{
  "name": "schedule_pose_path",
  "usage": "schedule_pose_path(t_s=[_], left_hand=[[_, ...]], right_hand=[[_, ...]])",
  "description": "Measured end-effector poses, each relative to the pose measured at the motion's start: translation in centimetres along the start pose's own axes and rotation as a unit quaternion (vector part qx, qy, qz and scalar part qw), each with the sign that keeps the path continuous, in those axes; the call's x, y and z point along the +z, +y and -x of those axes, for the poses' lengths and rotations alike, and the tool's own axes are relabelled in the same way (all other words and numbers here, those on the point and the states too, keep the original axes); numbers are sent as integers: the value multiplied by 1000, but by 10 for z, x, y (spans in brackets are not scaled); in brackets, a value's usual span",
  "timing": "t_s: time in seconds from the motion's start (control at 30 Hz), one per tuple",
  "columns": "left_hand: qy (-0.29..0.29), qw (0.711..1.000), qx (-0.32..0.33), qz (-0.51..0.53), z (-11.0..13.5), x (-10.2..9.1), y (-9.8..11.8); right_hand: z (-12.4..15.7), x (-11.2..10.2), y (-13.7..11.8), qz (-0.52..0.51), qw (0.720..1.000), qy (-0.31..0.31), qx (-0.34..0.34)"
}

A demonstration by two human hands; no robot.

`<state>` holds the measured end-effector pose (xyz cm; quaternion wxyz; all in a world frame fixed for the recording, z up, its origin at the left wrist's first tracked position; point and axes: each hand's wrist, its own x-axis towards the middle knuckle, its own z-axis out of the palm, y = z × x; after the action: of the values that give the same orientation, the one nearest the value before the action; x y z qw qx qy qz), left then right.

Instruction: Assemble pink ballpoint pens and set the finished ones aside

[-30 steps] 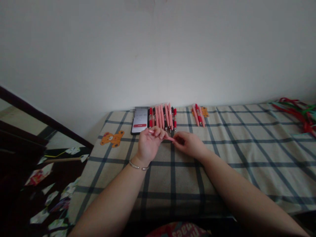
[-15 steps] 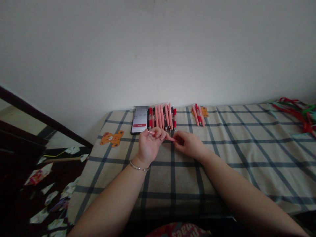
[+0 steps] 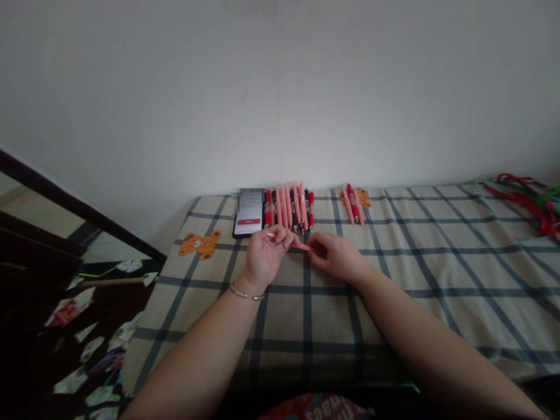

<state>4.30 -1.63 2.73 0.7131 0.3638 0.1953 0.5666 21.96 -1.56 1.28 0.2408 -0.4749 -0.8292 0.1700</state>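
Observation:
Above the near middle of the cloth, my left hand (image 3: 265, 255), palm partly turned up and a silver bangle at its wrist, has its fingers curled round a pink pen (image 3: 303, 247). My right hand (image 3: 336, 256) pinches the other end of this pen, its fingertips partly hidden by the hand itself. Just beyond both hands lies a row of several pink, red and black pens (image 3: 286, 207). A smaller group of pink and red pens (image 3: 353, 204) is farther right.
A phone (image 3: 249, 220) with a lit screen lies left of the pen row. Checked cloth (image 3: 280, 326) covers the table, which meets a white wall (image 3: 280, 105). Red and green ribbon-like strips (image 3: 538, 201) are heaped at far right. Scraps (image 3: 72, 382) litter the lower left, beside a dark rail (image 3: 83, 204).
Both hands keep nearly the same position and grip on the pink pen. The view has shifted very slightly.

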Motion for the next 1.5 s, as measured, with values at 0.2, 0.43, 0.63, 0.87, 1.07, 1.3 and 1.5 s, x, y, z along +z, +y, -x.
schedule_pose_path(t_s=[0.2,0.43,0.63,0.87,1.07,1.3,1.5], left_hand=[[29,999,19,6,1,3,-2],[4,1000,-5,6,1,0,1],[18,1000,9,20,1,2,0],[5,1000,6,-3,1,0,0],[12,1000,16,11,0,0,-2],[24,999,-8,19,0,2,2],[53,998,-21,30,0,5,2]], right_hand=[[-1,-1,0,-11,1000,-7,1],[-1,0,2,-2,1000,-11,-10],[-1,-1,2,-10,1000,-6,-13],[-1,-1,1,-3,1000,-10,-20],[-1,-1,1,1,1000,-11,-17],[-1,-1,2,1,1000,-13,-16],[-1,-1,2,2,1000,-13,-14]])
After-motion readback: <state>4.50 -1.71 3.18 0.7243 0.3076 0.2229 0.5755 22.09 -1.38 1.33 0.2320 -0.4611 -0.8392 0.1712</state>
